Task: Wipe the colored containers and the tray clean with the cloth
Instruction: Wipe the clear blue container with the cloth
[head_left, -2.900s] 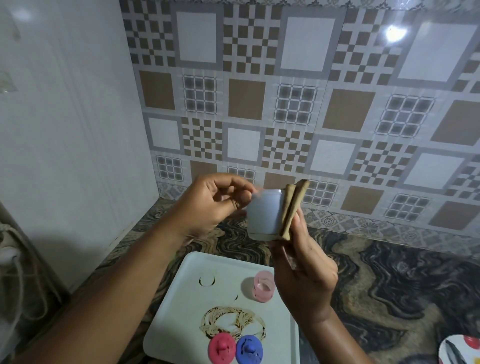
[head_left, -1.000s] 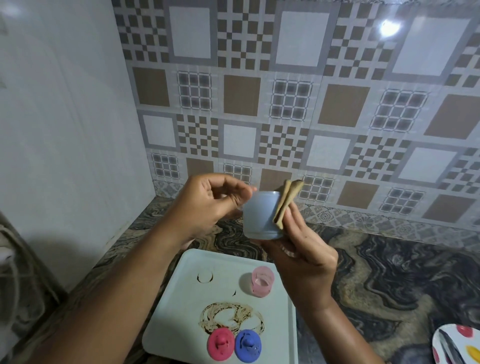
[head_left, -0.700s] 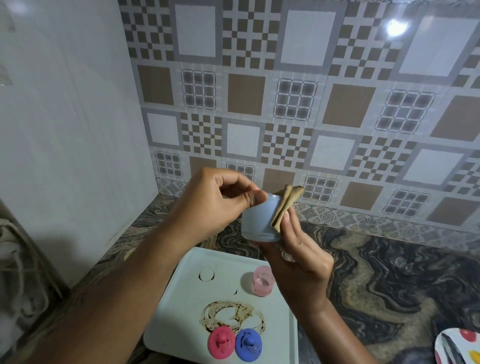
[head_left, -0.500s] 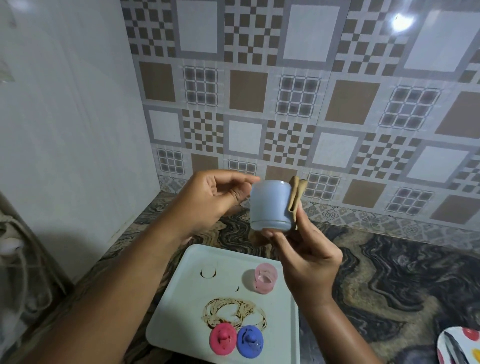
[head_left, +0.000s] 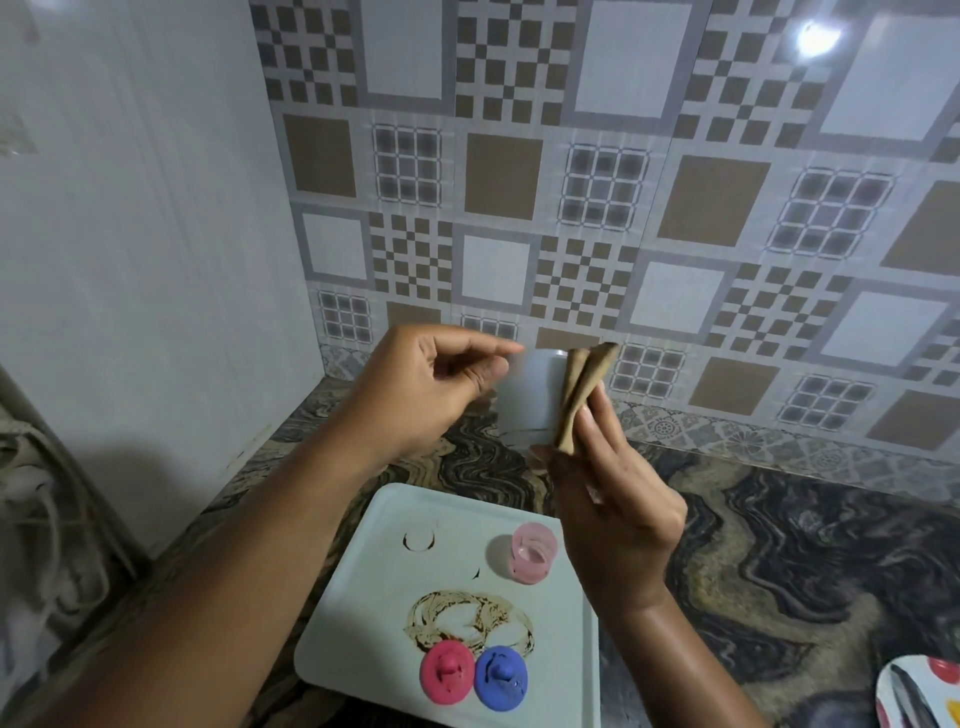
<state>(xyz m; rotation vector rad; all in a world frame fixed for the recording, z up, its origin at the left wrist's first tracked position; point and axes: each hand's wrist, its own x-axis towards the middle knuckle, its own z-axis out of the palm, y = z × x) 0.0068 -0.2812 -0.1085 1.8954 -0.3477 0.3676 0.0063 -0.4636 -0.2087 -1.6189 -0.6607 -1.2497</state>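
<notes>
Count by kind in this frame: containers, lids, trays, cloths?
Containers: 2, pale blue plastic container, translucent pink plastic container
Lids: 2, pink round lid, blue round lid
Trays: 1, white rectangular tray
Cloths: 1, folded brown cloth
Total: 6

Hands (head_left: 431, 395) (head_left: 618, 514) hold pale container (head_left: 530, 402) and folded cloth (head_left: 576, 395) above stained tray (head_left: 363, 623).

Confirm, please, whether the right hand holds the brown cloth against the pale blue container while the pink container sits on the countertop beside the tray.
Not quite: the head view shows the pink container on the white tray, not on the countertop. The right hand does hold the brown cloth against the pale blue container.
</notes>
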